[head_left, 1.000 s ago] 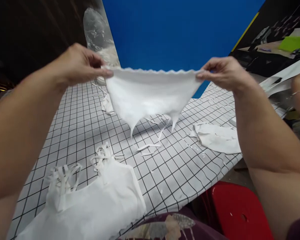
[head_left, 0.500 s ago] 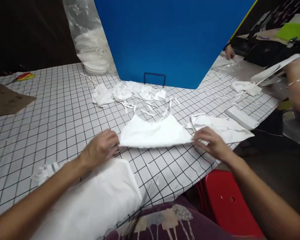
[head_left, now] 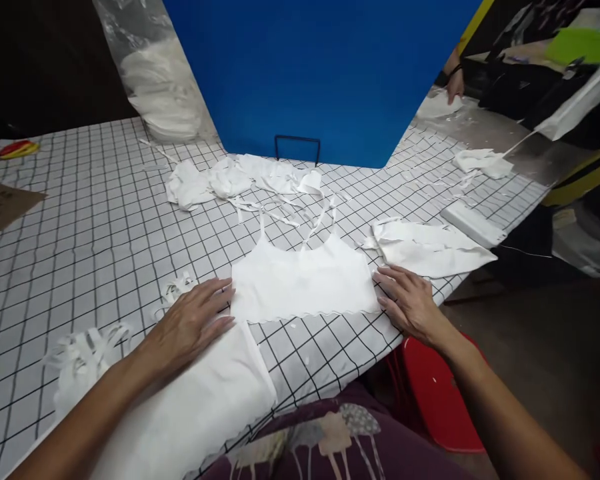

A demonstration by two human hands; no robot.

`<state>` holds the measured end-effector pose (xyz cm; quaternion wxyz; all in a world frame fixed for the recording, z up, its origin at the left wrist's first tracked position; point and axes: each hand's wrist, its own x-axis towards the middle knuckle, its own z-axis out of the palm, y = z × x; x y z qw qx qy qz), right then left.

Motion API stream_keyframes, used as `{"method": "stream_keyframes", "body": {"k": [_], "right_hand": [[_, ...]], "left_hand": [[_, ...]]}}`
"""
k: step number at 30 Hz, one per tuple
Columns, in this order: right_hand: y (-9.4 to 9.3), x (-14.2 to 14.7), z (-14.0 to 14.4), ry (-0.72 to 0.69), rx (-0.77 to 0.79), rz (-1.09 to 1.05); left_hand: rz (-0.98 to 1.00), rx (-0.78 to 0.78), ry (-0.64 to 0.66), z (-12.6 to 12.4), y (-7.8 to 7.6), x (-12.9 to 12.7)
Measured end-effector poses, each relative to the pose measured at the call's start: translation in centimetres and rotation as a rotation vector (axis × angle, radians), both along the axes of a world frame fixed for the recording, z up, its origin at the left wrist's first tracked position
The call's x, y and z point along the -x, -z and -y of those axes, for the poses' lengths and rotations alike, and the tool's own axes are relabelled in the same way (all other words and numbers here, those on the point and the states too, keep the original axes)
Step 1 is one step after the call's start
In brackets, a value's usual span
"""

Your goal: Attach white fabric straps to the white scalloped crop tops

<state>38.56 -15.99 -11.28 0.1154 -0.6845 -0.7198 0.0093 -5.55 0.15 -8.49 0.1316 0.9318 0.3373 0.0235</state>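
Observation:
A white strappy camisole top (head_left: 303, 283) lies flat on the checked table, its thin straps pointing away from me. My left hand (head_left: 193, 323) rests with fingers stretched at the top's left edge, over the corner of a white fabric pile (head_left: 200, 407). At the opposite edge, my right hand (head_left: 407, 303) lies flat with fingers apart, the tips by the lower right side. Just beyond that hand is another white fabric piece (head_left: 425, 247) with loose strips. Bunched white fabric pieces (head_left: 230, 180) sit behind the top.
A blue panel (head_left: 300, 80) stands at the back beside a plastic bag of white pieces (head_left: 163, 93). Red-and-yellow scissors (head_left: 17, 149) and brown card (head_left: 5, 203) are at left. A white box (head_left: 473, 223), red stool (head_left: 437, 393) and co-worker's hand (head_left: 455, 85) are at right.
The top's lower edge has come down toward me and the cloth now lies flat. Both my hands have gone from pinching its lower corners to lying spread at its sides.

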Motion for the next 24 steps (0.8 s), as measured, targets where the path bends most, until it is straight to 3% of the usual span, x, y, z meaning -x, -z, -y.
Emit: {"method": "stream_keyframes", "body": {"k": [5,8,10,13,16,20,22,24], "right_hand": [[1.3,1.1,-1.4,-0.084,0.055,-0.006],[1.0,0.2,-2.1,0.002,0.053,-0.109],[-0.2,-0.8,-3.4,0.064,0.01,-0.228],[-3.1,-1.4,-8.0,0.175,-0.012,-0.391],[-5.3,-1.1,-14.7,0.366,0.107,-0.439],[-4.8,0.1,-22.6,0.471,0.187,-0.439],[-3.9,0.6,-24.7,0.454,0.193,-0.465],[-3.6,0.8,-25.1,0.393,0.2,-0.522]], "left_hand": [[-0.153,0.096,-0.058,0.0,-0.1,-0.2],[-0.11,0.037,-0.101,-0.7,-0.2,0.0],[-0.032,-0.027,-0.102,-1.5,-0.6,-1.2],[0.088,-0.072,0.011,-2.7,-1.1,-6.5],[0.19,-0.053,0.235,-3.3,-1.0,-14.9],[0.234,0.0,0.391,-3.5,1.4,-24.4],[0.22,0.033,0.41,-3.6,3.1,-26.6],[0.21,0.069,0.417,-3.7,4.7,-27.3]]}}
